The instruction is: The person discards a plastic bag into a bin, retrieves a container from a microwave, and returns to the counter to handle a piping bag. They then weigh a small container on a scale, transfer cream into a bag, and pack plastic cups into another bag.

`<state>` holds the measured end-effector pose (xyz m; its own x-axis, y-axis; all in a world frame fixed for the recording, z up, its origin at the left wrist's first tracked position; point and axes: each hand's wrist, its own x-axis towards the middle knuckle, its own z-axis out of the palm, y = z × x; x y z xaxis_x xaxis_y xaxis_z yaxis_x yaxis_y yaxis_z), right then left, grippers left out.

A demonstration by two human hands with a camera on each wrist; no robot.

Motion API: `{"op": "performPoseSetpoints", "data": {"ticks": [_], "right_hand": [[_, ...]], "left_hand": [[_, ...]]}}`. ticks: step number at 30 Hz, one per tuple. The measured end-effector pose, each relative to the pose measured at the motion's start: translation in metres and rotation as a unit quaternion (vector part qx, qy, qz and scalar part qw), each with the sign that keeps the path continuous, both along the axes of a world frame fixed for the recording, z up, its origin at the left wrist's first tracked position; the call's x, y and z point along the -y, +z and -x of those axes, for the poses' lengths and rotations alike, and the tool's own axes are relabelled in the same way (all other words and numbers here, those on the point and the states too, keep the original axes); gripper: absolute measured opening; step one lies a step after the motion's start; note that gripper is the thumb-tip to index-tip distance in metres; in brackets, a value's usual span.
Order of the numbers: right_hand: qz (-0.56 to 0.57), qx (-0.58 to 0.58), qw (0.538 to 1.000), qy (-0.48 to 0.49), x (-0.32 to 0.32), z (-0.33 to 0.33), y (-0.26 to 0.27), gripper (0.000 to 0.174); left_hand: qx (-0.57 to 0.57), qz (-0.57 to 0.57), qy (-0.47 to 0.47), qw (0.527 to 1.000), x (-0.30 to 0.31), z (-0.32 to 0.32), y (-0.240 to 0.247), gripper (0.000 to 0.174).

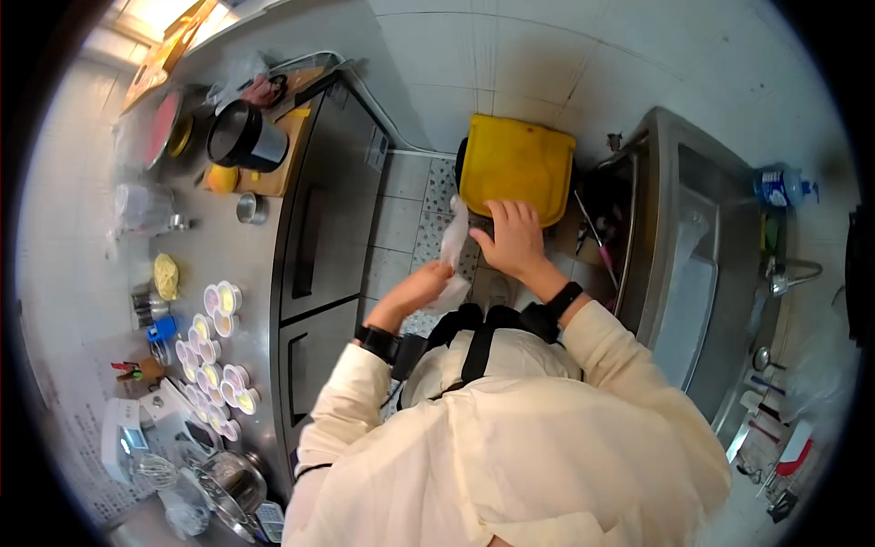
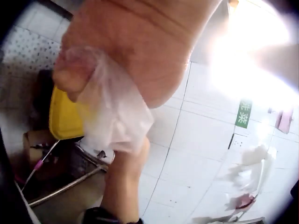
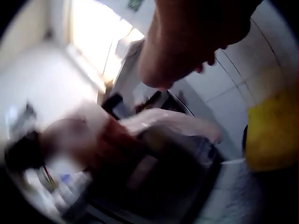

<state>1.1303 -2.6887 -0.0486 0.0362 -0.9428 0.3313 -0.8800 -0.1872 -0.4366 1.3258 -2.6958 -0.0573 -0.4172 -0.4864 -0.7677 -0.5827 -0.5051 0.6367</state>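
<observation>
My left hand [image 1: 425, 285] grips a piece of crumpled translucent plastic [image 1: 454, 235], thin and bag-like. Part of it sticks up past the fist and part hangs below. In the left wrist view the plastic [image 2: 117, 109] spreads out from the curled fingers. My right hand [image 1: 516, 241] is just to the right of the plastic, its fingers extended and its thumb pointing toward it. Beyond the right fingertips stands a bin with a yellow lid [image 1: 518, 164]. Motion blurs the right wrist view, where the plastic [image 3: 168, 122] stretches sideways below the right hand [image 3: 191, 42].
A steel counter [image 1: 260, 273] on the left bears several small cups [image 1: 208, 374], a black-lidded tub [image 1: 239, 137] and a metal cup [image 1: 251, 209]. On the right is a steel sink [image 1: 688, 310] with a faucet. A pink-handled stick [image 1: 604, 251] leans beside the bin.
</observation>
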Motion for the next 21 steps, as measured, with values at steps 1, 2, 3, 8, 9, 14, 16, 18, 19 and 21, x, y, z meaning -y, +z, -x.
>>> {"op": "performPoseSetpoints", "data": {"ticks": [1,2,3,8,9,14,16,18,19,21], "right_hand": [[0.003,-0.009,1.0,0.01,0.002,-0.005,0.002,0.025],[0.055,-0.055,0.981,0.18,0.004,-0.012,0.0,0.029],[0.105,-0.099,0.928,0.343,0.007,-0.019,-0.003,0.035],[0.082,-0.104,0.92,0.368,0.047,-0.051,-0.029,0.018],[0.077,-0.108,0.929,0.347,0.052,-0.056,-0.028,0.016],[0.114,-0.214,0.936,0.256,0.068,-0.068,-0.025,0.02],[0.12,-0.236,0.937,0.229,0.082,-0.061,-0.03,0.025],[0.134,-0.257,0.934,0.21,0.093,-0.058,-0.03,0.03],[0.123,-0.273,0.934,0.195,0.095,-0.057,-0.027,0.033],[0.112,-0.278,0.943,0.145,0.103,-0.056,-0.025,0.043]], "left_hand": [[0.006,0.049,-0.034,0.998,0.005,-0.004,0.001,0.028],[-0.002,0.051,-0.027,0.998,0.01,-0.008,0.003,0.028],[-0.051,-0.003,0.001,0.999,0.019,-0.009,0.016,0.027],[0.034,0.408,-0.26,0.874,0.043,-0.022,0.003,0.032],[0.033,0.404,-0.259,0.877,0.036,-0.023,0.005,0.032],[0.012,0.314,-0.015,0.949,0.012,-0.018,0.042,0.034],[0.017,0.302,-0.011,0.953,0.006,-0.014,0.057,0.034],[-0.074,0.268,0.025,0.96,0.007,-0.016,0.057,0.031],[-0.089,0.247,0.041,0.964,0.009,-0.016,0.067,0.027],[-0.129,0.196,0.092,0.968,0.021,-0.023,0.044,0.026]]}}
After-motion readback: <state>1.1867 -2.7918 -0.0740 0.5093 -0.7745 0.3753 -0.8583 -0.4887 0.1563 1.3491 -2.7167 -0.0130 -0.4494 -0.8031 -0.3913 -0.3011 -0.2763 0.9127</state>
